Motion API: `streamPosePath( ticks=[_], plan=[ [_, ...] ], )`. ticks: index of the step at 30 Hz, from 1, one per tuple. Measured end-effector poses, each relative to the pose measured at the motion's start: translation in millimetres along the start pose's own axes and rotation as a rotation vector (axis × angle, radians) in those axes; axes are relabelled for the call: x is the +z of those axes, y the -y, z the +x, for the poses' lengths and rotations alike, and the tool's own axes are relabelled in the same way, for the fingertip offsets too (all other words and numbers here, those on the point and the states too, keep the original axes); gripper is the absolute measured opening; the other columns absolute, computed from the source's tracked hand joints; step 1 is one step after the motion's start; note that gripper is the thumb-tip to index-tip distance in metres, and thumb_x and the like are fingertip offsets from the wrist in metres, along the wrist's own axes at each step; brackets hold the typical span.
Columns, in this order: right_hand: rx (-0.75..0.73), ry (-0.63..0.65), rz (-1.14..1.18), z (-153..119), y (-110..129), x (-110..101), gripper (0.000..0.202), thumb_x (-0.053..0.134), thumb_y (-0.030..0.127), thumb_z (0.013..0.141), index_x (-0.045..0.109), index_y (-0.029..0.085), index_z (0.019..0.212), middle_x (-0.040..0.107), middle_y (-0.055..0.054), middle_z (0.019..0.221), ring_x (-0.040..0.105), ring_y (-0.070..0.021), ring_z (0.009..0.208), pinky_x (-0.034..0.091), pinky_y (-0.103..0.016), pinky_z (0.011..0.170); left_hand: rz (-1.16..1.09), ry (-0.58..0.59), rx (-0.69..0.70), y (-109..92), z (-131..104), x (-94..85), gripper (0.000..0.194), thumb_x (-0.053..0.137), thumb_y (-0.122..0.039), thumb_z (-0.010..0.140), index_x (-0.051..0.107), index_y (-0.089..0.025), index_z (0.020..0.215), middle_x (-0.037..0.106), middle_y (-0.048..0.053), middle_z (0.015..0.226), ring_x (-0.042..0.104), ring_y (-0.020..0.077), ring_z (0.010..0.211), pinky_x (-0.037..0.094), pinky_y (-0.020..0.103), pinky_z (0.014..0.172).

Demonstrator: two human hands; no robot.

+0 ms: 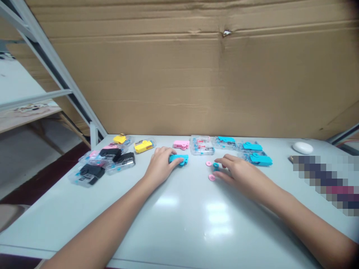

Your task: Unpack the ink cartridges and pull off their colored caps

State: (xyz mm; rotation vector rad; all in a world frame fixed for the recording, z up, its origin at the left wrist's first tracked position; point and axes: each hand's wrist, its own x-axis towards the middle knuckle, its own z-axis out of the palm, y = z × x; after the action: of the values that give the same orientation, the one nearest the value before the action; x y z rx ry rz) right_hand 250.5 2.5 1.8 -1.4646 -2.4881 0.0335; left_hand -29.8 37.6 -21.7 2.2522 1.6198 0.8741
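Note:
My left hand [162, 161] is closed on a light-blue plastic piece [178, 160] with a rounded tab, resting on the table, thumb in front and fingers behind. My right hand [234, 170] has its thumb and fingers apart. Just off its fingertips stands a small blue round part [215, 166]; whether the fingers touch it I cannot tell. Beside it lie two flat pink discs, one pink disc [208, 163] behind and another pink disc [211, 177] near the thumb. A pink plastic piece [181, 144], similar to the blue one, lies behind my left hand.
Clear packs with black pieces [91, 173] and yellow pieces [144, 146] lie on the left. Clear packs with blue pieces [260, 160] lie at the back right, near a white computer mouse [302, 148]. Cardboard [168, 86] stands behind the white table [157, 231].

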Motion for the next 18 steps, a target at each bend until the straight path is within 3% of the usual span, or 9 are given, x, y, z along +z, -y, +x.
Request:
streamPosePath(
  ticks=[4, 6, 10, 18],
  plan=[
    [-0.015, 0.025, 0.113, 2, -4, 3, 0.053, 0.063, 0.052, 0.085, 0.060, 0.022, 0.128, 0.060, -0.011, 0.103, 0.063, -0.0245, 0.084, 0.051, -0.037, 0.074, 0.084, -0.033, 0.023, -2, 1, -0.4, 0.039, 0.055, -0.050, 0.091, 0.060, -0.024, 0.121, 0.059, 0.008, 0.125, 0.046, 0.0295, 0.120, 0.035, 0.044, 0.102],
    [-0.030, 0.053, 0.154, 4, -6, 5, 0.059, 0.060, 0.057, 0.086, 0.057, 0.023, 0.134, 0.058, -0.012, 0.105, 0.061, -0.0255, 0.088, 0.051, -0.038, 0.077, 0.119, 0.006, 0.046, -3, 0, 0.4, 0.048, 0.054, -0.054, 0.091, 0.054, -0.028, 0.131, 0.051, 0.008, 0.138, 0.041, 0.0303, 0.128, 0.031, 0.046, 0.107],
    [-0.069, 0.049, 0.192, 7, -11, 15, 0.049, 0.054, 0.053, 0.091, 0.060, 0.023, 0.130, 0.056, -0.010, 0.101, 0.058, -0.0240, 0.087, 0.049, -0.038, 0.079, 0.179, 0.119, 0.082, -1, -2, 3.5, 0.062, 0.053, -0.058, 0.090, 0.040, -0.032, 0.145, 0.035, 0.007, 0.155, 0.029, 0.0332, 0.139, 0.024, 0.051, 0.112],
    [-0.123, -0.060, 0.228, 12, -16, 28, 0.027, 0.048, 0.036, 0.098, 0.067, 0.021, 0.111, 0.060, -0.008, 0.098, 0.059, -0.0216, 0.089, 0.049, -0.035, 0.080, 0.150, 0.148, 0.025, -2, -1, 3.4, 0.061, 0.042, -0.059, 0.094, 0.036, -0.028, 0.147, 0.032, 0.008, 0.157, 0.027, 0.0312, 0.142, 0.021, 0.052, 0.115]
  ],
)
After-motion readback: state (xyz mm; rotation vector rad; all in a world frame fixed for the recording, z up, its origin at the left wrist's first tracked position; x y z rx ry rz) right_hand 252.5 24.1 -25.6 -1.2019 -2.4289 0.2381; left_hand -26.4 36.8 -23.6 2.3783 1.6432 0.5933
